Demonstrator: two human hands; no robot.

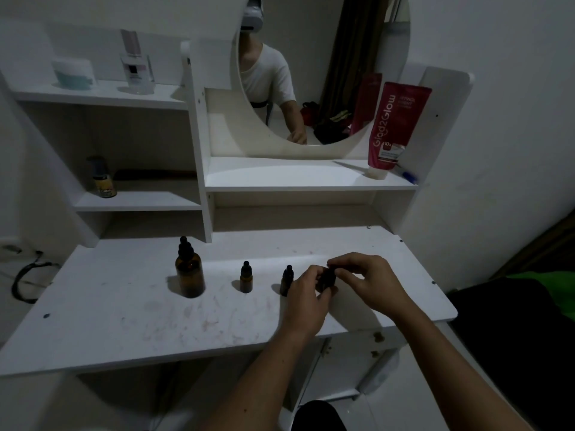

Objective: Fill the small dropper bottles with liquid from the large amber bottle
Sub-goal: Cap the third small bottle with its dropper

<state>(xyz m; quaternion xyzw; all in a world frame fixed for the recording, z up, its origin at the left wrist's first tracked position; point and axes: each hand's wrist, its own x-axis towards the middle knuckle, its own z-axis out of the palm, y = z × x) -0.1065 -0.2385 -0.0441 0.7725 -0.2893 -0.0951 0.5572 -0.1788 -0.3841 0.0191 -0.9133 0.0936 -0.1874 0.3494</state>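
Spreading across the lower view, the white worktop (124,321) carries everything under a round mirror (326,88). A red tube (393,126) leans on the shelf to the right of it. On the worktop's left half stands the large amber bottle (190,272), capped with its black dropper and upright. Both hands meet at the right: the left hand (306,298) and the right hand (365,283) close together around a small dark bottle (327,279), fingers pinching it from either side. Two more small dropper bottles stand upright between, one (246,277) apart, the other (287,279) just beside the left hand.
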